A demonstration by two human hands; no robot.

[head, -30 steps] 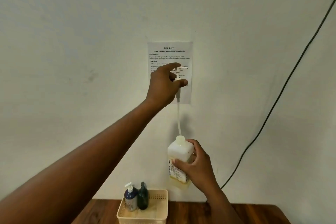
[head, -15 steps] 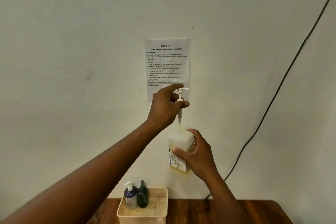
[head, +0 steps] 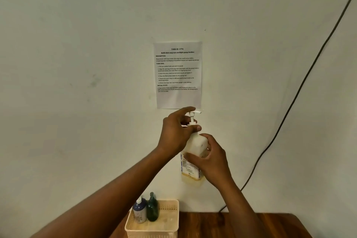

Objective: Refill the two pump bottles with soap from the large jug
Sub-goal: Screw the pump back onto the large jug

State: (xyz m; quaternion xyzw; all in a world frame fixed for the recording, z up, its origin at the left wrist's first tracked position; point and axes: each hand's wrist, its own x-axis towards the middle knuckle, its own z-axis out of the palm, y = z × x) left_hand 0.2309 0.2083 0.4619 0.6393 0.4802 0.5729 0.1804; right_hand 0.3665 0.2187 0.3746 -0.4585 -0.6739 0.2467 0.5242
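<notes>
I hold a white square bottle (head: 196, 146) with a label and a little yellowish soap at its bottom up in front of the wall. My right hand (head: 211, 160) grips its body. My left hand (head: 176, 133) pinches the collar of the white pump head (head: 192, 117), which sits in the bottle's neck. Below, a cream basket (head: 170, 218) on the wooden table holds a blue pump bottle (head: 139, 211) and a dark green bottle (head: 152, 208). No large jug is in view.
A printed task sheet (head: 178, 75) is stuck to the white wall behind the bottle. A black cable (head: 293, 100) runs down the wall on the right to the wooden table (head: 212, 226).
My left hand has lowered the pump head, so its long tube has slid down into the bottle and the pump now sits on the neck. My right hand has kept its grip on the bottle.
</notes>
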